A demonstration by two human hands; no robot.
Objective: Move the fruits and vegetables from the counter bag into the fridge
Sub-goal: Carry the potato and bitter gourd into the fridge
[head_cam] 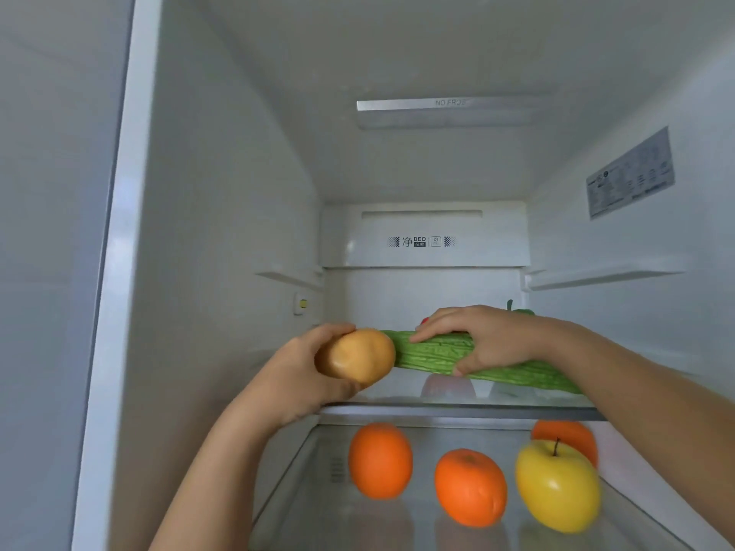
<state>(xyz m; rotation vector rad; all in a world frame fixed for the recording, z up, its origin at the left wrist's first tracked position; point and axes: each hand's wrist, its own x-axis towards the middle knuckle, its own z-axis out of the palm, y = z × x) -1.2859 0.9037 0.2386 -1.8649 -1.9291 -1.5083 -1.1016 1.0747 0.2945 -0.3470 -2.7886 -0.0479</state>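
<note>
Inside the open fridge, your left hand grips a potato and your right hand a ridged green gourd above the glass shelf, where crowded hands could knock either loose.

Left hand curled around potato; right hand just right of potato, fingers clamped over bitter gourd; both forearms raised.

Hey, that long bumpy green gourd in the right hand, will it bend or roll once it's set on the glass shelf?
The long ridged green gourd probably stays stiff: gripped mid-length by the right hand, it doesn't sag. Being cylindrical, it might roll.
</note>
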